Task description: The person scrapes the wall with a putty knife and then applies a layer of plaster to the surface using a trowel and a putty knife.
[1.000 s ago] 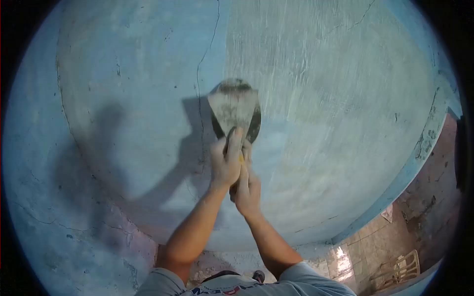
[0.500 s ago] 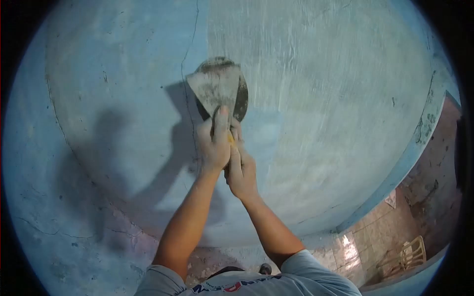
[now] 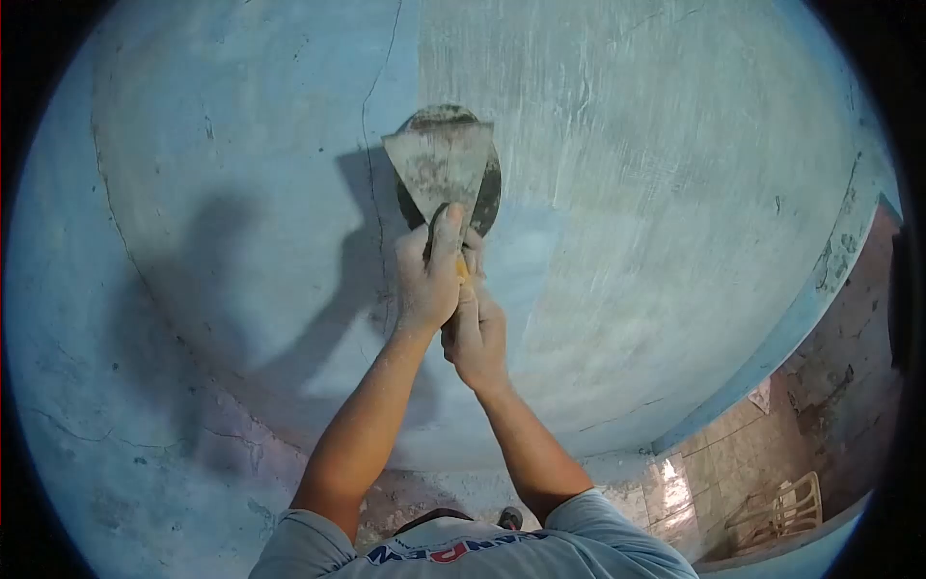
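Both hands are raised together in front of the wall. My left hand (image 3: 429, 280) is closed around the neck of a broad putty knife (image 3: 442, 159), its thumb pressed along the metal. The grey, smeared blade flares upward. Behind it shows a dark, round-edged plate (image 3: 490, 188), mostly covered by the blade. Just below, my right hand (image 3: 479, 338) is wrapped round a handle with a yellow part (image 3: 463, 269). Whether that handle belongs to the knife or the plate is hidden by the fingers. Pale dust coats both hands.
The blue wall (image 3: 260, 125) carries a whitish coated area (image 3: 656, 193) on the right and a thin crack (image 3: 368, 106) left of the blade. At lower right, a light-coloured plastic chair (image 3: 786, 507) stands on the tiled floor (image 3: 714, 473).
Both hands and the tools appear slightly further right against the frame, while the wall's crack has shifted right too. The grip looks the same.
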Available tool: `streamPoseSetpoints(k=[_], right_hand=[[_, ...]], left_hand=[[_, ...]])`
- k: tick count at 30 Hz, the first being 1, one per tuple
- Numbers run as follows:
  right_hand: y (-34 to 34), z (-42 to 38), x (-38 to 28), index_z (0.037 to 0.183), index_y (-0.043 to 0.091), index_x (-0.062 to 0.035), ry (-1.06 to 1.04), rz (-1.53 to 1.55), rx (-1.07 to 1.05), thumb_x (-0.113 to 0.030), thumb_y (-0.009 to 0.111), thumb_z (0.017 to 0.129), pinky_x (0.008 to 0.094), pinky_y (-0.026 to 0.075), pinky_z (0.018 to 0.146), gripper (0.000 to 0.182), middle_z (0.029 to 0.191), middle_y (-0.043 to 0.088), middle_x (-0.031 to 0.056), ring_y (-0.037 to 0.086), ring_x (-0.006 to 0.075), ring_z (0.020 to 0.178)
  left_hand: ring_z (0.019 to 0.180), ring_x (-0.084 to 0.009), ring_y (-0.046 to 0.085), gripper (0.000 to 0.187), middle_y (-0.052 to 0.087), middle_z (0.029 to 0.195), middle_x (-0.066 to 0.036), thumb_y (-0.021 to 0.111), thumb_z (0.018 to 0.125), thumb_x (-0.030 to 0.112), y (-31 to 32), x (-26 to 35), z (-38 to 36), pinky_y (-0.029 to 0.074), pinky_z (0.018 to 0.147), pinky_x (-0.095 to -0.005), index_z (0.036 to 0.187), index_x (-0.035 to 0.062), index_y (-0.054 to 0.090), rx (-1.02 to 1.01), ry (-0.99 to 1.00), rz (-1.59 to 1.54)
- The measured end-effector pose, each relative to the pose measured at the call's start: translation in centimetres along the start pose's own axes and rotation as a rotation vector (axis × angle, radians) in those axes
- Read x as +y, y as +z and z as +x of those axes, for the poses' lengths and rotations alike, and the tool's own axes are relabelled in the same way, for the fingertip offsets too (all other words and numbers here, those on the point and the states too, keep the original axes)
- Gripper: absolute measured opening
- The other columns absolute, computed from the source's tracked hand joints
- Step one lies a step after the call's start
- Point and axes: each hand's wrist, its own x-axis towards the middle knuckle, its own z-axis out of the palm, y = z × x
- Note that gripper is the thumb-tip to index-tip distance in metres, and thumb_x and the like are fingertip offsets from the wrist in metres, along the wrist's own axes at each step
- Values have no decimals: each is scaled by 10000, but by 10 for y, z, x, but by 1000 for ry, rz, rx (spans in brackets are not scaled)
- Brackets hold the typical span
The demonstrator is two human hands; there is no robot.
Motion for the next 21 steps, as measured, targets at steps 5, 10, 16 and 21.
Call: streamPoseSetpoints(k=[5,10,16,21], right_hand=[[18,-60,55,1323,614,35,-36,6,159,-306,360,1156,246,389,459,457,624,546,-8,445,57,472],[0,-6,7,1482,531,17,-34,7,51,-283,379,1144,280,415,517,477,667,568,23,481,83,538],[4,-45,44,1533,490,10,44,33,84,-262,373,1141,290,428,554,491,765,622,62,494,97,571],[10,-56,48,1507,514,4,-103,12,108,-338,341,1161,246,366,449,516,625,538,-21,450,50,468]], left_hand=[[556,-110,564,476,604,624,-43,524,1113,284,-12,-48,-67,443,530,-285,772,-26,641,81,-30,9],[566,-107,576,518,604,625,-36,535,1114,339,3,-2,-7,444,530,-290,764,-26,645,-15,-10,0],[583,-116,584,473,619,659,-41,520,1115,284,-5,-29,-43,453,545,-293,778,-27,639,-15,-37,12],[616,-142,594,424,625,680,-60,469,1116,236,-12,-38,-57,467,577,-307,812,-19,620,-61,57,88]])
